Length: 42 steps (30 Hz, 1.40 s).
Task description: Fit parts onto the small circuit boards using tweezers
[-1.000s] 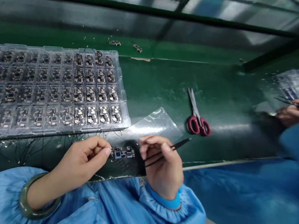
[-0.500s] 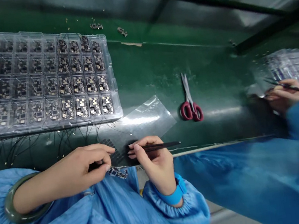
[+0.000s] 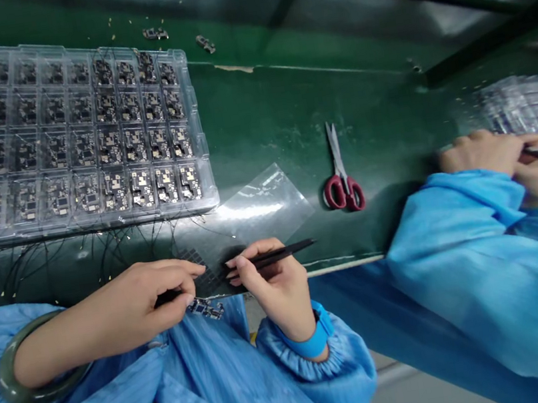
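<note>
My left hand (image 3: 154, 296) is closed on a small circuit board (image 3: 206, 308), pinched by thumb and fingers at the bench's front edge. Its index finger reaches over a sheet of small black squares (image 3: 191, 259). Between the thumb and fingers of my right hand (image 3: 276, 288) are black tweezers (image 3: 284, 252), their tips pointing left above that sheet. A clear plastic film (image 3: 269, 201) lies flat just beyond both hands. Behind my left hand stands a clear plastic tray (image 3: 211, 201) with many boards in its compartments.
Red-handled scissors (image 3: 341, 180) lie on the green bench (image 3: 256, 116) right of the film. Thin black wires (image 3: 104, 246) hang along the tray's front. Two small parts (image 3: 206, 44) lie behind it. At right, a co-worker's hands (image 3: 489, 152) work beside another clear tray (image 3: 531, 98).
The co-worker's other arm has come into view, its hand now beside the first. My tweezers' rear end has tilted up slightly. My view has shifted a little; my left hand keeps its grip.
</note>
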Tool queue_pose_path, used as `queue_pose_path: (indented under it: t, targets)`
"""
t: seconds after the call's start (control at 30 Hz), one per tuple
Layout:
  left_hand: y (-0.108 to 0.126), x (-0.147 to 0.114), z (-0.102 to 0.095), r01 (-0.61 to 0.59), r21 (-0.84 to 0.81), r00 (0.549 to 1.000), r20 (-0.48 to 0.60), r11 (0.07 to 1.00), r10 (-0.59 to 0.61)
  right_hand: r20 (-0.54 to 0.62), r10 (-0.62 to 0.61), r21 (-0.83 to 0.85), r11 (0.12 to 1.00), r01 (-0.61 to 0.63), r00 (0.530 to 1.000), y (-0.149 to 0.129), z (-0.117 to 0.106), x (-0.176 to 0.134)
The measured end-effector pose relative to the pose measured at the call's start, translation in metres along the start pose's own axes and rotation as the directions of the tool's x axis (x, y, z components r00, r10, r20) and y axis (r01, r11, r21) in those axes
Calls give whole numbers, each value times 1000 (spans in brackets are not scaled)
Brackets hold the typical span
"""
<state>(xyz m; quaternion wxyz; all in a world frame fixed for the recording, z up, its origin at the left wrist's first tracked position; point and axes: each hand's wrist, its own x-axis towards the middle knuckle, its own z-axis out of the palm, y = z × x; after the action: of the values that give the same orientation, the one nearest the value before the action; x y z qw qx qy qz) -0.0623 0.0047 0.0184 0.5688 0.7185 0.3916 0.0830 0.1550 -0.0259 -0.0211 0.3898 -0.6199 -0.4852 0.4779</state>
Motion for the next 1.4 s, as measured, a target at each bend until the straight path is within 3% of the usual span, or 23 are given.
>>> queue_pose_path:
  t: [0.43, 0.67, 1.0, 1.23, 1.4]
  targets:
    - [-3, 0, 0, 5, 32, 1000, 22, 999, -6, -27, 11, 23, 1000, -10, 1000, 1, -1, 0]
    - [-4, -1, 1, 6, 37, 1000, 25, 999, -7, -36, -28, -96, 995, 24, 999, 4, 0, -2]
    - [-8, -1, 2, -11, 31, 1000, 14, 999, 11, -37, -39, -71, 997, 36, 999, 1, 0, -1]
    - [-8, -1, 1, -2, 40, 999, 34, 999, 1, -42, 43, 161, 986, -36, 998, -2, -5, -1]
    - [-6, 0, 1, 9, -9, 1000, 19, 1000, -8, -65, 54, 431, 902, -21, 996, -2, -10, 5]
